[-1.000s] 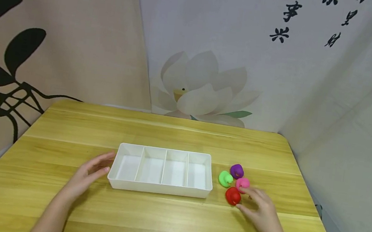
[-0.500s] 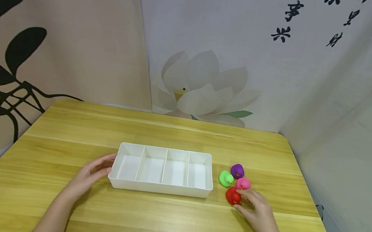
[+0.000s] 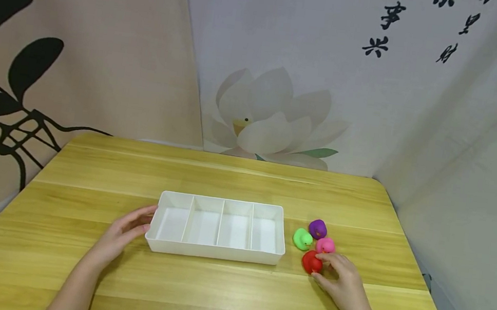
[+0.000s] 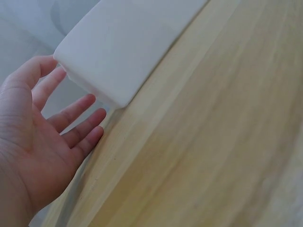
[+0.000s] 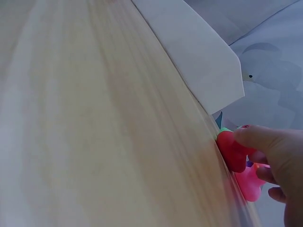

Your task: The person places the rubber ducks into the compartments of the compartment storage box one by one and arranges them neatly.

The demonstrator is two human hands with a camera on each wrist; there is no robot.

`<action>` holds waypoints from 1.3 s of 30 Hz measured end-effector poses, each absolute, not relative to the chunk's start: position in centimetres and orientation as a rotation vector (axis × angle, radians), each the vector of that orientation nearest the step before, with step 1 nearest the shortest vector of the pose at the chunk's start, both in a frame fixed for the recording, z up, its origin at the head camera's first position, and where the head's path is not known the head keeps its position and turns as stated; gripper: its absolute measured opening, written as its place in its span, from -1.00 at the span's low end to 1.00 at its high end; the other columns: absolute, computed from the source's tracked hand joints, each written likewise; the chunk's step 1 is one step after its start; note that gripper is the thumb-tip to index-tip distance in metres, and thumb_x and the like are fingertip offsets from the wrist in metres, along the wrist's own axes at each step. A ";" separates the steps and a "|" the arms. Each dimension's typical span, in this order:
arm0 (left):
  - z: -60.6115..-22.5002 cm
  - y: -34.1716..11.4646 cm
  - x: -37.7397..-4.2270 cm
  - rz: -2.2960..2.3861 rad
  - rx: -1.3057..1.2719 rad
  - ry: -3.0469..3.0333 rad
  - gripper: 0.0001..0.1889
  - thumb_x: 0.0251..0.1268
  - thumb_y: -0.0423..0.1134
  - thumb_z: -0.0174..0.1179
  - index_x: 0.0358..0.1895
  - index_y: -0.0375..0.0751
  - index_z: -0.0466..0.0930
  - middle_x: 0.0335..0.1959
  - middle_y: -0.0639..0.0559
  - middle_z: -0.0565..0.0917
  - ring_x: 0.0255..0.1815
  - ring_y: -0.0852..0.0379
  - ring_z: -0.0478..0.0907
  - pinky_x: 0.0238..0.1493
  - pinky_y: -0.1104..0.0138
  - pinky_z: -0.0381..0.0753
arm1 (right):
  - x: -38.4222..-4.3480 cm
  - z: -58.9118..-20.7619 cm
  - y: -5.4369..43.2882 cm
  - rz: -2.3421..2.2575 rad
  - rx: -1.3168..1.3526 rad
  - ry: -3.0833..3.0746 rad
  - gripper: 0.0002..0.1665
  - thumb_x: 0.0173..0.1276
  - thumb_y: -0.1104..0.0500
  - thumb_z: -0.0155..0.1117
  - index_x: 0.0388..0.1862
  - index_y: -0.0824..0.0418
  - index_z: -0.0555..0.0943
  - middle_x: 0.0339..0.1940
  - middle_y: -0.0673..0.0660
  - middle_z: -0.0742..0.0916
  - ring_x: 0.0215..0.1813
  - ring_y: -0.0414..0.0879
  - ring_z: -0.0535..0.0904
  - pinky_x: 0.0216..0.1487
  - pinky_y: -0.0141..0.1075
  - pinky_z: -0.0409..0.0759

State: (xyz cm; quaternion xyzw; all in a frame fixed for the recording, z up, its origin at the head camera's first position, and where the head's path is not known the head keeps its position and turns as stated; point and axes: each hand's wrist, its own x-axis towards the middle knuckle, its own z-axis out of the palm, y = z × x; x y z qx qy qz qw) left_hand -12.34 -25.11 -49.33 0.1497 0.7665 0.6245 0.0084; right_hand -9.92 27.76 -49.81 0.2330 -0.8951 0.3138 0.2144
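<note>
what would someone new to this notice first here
Likely the bright red duck pinched by the right hand, to the right of the white tray, with a pink duck, green duck and purple duck clustered just beyond it. Next, the four-compartment tray itself, near the middle of the wooden table, the left hand at its left end.

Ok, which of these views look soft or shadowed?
Head: fairly crisp edges on the tray, faint shadow below the right hand. Left wrist: table grain smeared, left hand clearer. Right wrist: table grain blurred too, red toy soft-edged.
</note>
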 end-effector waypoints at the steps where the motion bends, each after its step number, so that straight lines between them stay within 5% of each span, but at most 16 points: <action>1: -49.3 -25.1 -12.3 1.955 0.468 2.391 -0.54 0.45 -0.38 0.01 0.37 -0.37 0.27 0.17 -0.41 0.44 0.14 0.10 0.45 0.01 0.41 0.48 | -9.9 -49.8 27.7 0.867 0.639 -2.491 -0.43 -0.24 0.34 0.64 -0.15 0.15 0.65 -0.23 -0.07 0.69 -0.23 -0.07 0.56 -0.10 -0.56 0.37; 12: -49.4 -25.1 -12.4 1.955 0.439 2.391 -0.54 0.45 -0.36 0.02 0.36 -0.35 0.29 0.18 -0.37 0.45 0.13 0.18 0.46 0.00 0.41 0.49 | -9.6 -49.1 27.3 0.880 0.599 -2.508 -0.44 -0.25 0.34 0.64 -0.20 0.13 0.62 -0.32 -0.14 0.65 -0.30 -0.14 0.50 -0.33 -0.34 0.52; 21: -49.5 -25.1 -12.4 1.967 0.448 2.385 -0.54 0.45 -0.37 0.01 0.37 -0.35 0.28 0.19 -0.39 0.43 0.14 0.18 0.45 0.00 0.40 0.49 | -9.2 -47.3 26.6 0.947 0.528 -2.549 -0.49 -0.19 0.33 0.63 -0.21 0.10 0.63 -0.30 -0.15 0.64 -0.29 -0.11 0.50 -0.30 -0.23 0.54; 39: -49.8 -25.1 -12.3 1.959 0.444 2.375 -0.53 0.46 -0.34 0.00 0.39 -0.32 0.27 0.19 -0.38 0.44 0.14 0.17 0.45 0.01 0.39 0.49 | -9.4 -44.2 24.8 1.057 0.505 -2.506 -0.46 -0.22 0.39 0.63 -0.22 0.06 0.63 -0.32 -0.13 0.61 -0.30 -0.15 0.48 -0.27 -0.46 0.46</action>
